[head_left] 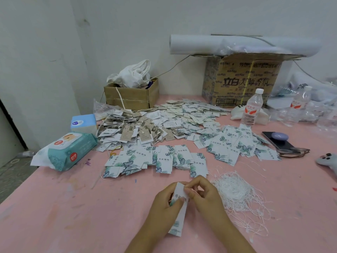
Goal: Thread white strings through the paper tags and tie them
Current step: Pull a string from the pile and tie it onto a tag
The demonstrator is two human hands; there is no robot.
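While the left hand (164, 203) holds a paper tag (178, 220) in a closed grip above the tabletop (91, 216), long axis pointing away from the person, the right hand (204, 194) has a narrow grip, fingertips (188, 186) pinched on the tag's far end; whether a string is between them I cannot tell. The heap of white strings (235, 194) lies just right of the right hand, the nearer one to reach it, I'd judge.

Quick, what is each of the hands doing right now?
Left hand: grips a paper tag around its middle.
Right hand: pinches the top end of the same paper tag.
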